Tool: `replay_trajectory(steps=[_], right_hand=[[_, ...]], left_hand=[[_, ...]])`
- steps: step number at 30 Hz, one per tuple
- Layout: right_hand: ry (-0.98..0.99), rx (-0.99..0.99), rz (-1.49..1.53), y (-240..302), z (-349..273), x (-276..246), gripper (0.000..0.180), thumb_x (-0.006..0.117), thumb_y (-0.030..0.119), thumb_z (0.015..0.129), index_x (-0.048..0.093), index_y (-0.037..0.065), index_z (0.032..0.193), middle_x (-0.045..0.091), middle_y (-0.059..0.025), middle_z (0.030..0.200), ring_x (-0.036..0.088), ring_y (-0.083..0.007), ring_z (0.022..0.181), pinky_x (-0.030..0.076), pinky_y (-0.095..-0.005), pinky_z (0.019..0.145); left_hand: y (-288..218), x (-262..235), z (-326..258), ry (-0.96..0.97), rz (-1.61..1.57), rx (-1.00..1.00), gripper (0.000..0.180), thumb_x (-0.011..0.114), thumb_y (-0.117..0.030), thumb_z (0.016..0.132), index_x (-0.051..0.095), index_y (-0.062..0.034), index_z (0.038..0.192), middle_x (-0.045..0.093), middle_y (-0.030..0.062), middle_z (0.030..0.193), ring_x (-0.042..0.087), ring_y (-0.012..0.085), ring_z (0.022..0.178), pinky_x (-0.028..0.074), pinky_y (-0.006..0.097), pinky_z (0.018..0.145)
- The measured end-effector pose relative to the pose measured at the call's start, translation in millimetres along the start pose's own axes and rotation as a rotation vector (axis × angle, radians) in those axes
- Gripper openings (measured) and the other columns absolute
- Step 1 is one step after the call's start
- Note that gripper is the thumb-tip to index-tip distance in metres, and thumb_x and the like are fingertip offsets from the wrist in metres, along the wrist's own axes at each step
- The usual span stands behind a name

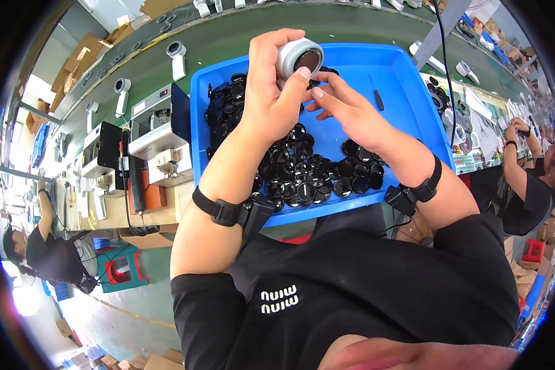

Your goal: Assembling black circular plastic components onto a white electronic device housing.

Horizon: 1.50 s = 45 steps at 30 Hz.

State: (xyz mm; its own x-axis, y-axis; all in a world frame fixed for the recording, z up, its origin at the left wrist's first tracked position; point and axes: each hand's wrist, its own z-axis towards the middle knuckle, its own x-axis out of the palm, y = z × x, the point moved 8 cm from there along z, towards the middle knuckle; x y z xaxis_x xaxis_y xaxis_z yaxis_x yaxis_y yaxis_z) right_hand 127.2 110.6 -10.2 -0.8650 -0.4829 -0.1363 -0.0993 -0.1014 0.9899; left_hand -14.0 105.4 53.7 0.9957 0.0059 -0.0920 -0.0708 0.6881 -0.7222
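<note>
Above the far side of a blue tray (414,139), my left hand (270,92) is wrapped round a light-grey housing (287,60) with a round end. A dark, brownish disc shows inside its rim, and my left thumb presses at the lower edge. My right hand (357,114) is just to the right, its fingers bent and apart near the rim; whether a fingertip touches it I cannot tell. Nothing shows in that hand. Many glossy black round caps (306,176) lie heaped in the tray's left and near parts, below my hands.
A screwdriver (378,95) lies in the tray's right half. Left of the tray stand bench machines (157,132). Similar grey housings with handles (176,60) lie on the green conveyor (228,46) behind. Co-workers sit at far left (55,250) and right (527,185). A black cable hangs at right.
</note>
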Motion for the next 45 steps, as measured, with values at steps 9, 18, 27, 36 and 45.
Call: replay_trajectory(steps=[9,18,27,36,45], right_hand=[[0.167,0.079,-0.027,7,-7,16,0.041,0.064,0.031,0.102,0.061,-0.002,0.126,0.071,-0.0069,0.1,0.067,-0.0131,0.084,0.054,-0.0286,0.074],[0.264,0.137,-0.047,-10,-4,20,0.036,0.061,0.032,0.104,0.061,-0.001,0.12,0.075,-0.007,0.089,0.068,-0.0128,0.072,0.053,-0.0275,0.066],[-0.094,0.048,-0.045,-25,14,-15,0.04,0.067,0.022,0.1,0.057,-0.002,0.13,0.069,-0.008,0.096,0.066,-0.0126,0.077,0.054,-0.0278,0.063],[-0.491,-0.171,0.207,-10,14,-62,0.044,0.069,0.007,0.093,0.055,0.0,0.134,0.062,-0.0035,0.093,0.058,-0.0103,0.081,0.049,-0.0257,0.064],[-0.47,-0.154,0.281,3,8,-61,0.038,0.069,0.007,0.092,0.058,0.0,0.128,0.062,-0.0022,0.09,0.057,-0.0094,0.077,0.047,-0.0253,0.063]], left_hand=[[31,-14,5,-0.17,-0.368,-0.354,0.04,0.04,-0.013,0.104,0.038,-0.0056,0.143,0.063,0.0192,0.116,0.071,0.029,0.093,0.062,0.04,0.073],[56,-30,6,-0.308,-0.72,-0.358,0.042,0.047,-0.013,0.097,0.049,-0.0032,0.138,0.064,0.0164,0.118,0.067,0.0306,0.104,0.057,0.049,0.09],[23,-52,24,-0.178,-0.16,-0.019,0.051,0.076,-0.005,0.087,0.055,0.0034,0.132,0.067,0.0101,0.115,0.065,0.0155,0.104,0.054,0.031,0.093],[19,-52,24,-0.044,0.252,0.087,0.064,0.086,-0.022,0.084,0.059,-0.0035,0.139,0.067,0.0122,0.126,0.067,0.0219,0.11,0.057,0.033,0.088],[14,-46,19,-0.165,0.241,0.132,0.065,0.088,-0.026,0.083,0.058,-0.0058,0.138,0.067,0.0126,0.121,0.066,0.0239,0.111,0.062,0.036,0.082]])
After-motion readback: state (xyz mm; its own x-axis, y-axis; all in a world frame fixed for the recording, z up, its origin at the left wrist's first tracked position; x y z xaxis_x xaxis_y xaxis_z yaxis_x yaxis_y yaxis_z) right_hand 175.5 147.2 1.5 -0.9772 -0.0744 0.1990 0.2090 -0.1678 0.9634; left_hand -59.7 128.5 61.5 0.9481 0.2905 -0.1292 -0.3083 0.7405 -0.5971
